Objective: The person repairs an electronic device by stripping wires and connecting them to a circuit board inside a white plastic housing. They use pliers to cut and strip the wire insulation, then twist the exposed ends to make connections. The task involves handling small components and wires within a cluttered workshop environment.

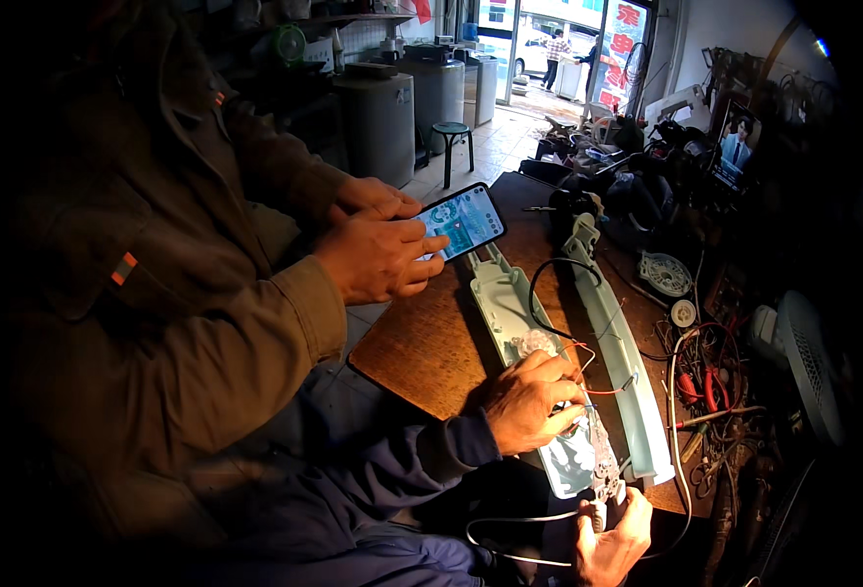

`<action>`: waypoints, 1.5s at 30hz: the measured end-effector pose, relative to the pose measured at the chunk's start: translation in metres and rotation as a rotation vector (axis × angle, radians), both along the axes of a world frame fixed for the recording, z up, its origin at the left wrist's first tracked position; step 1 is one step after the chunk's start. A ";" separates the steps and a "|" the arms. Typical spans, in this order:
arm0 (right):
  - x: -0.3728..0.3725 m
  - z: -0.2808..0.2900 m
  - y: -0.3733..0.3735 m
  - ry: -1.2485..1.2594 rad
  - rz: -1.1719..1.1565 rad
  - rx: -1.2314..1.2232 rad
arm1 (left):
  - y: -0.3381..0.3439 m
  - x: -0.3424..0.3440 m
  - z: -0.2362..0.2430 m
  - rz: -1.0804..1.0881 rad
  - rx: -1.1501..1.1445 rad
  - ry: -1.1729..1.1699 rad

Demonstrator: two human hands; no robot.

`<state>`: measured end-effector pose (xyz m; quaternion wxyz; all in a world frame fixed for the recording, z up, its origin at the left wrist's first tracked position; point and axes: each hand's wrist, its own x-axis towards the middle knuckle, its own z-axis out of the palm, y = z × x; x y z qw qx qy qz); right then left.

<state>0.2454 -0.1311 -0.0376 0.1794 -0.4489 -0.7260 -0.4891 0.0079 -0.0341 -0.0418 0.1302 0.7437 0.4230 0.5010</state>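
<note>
A long pale green plastic casing (500, 298) lies lengthwise on the wooden table, its inside exposed with wires and small parts. My left hand (539, 401) rests over its middle, fingers curled around something that they hide. At the near end my right hand (615, 543) pinches a small pale cylindrical piece (599, 516) between thumb and fingers, where a grey cable (519, 519) loops close by. Alongside lies a second pale green shell (627, 391), long and trough-shaped. A black cable (539, 284) arches between the two halves, and thin red wires (583, 367) run between them.
On my left a person in a brown jacket (187, 362) holds a phone (465, 220) over the table (421, 333). Tangled wires and red-handled pliers (715, 389) crowd the right side, near a round grille (666, 274). A stool (451, 132) and several appliances stand farther back.
</note>
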 end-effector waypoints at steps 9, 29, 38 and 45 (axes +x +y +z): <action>-0.050 0.016 -0.008 0.552 0.097 -0.333 | -0.004 0.000 0.007 -0.007 -0.012 0.061; -0.009 0.037 -0.014 0.747 -0.012 -0.711 | -0.004 0.005 0.012 0.039 0.014 -0.002; -0.017 0.047 -0.014 0.662 -0.080 -0.716 | -0.003 0.006 0.011 0.033 0.041 -0.003; -0.024 0.063 -0.014 0.675 -0.124 -0.766 | -0.005 0.006 0.014 0.042 0.048 0.012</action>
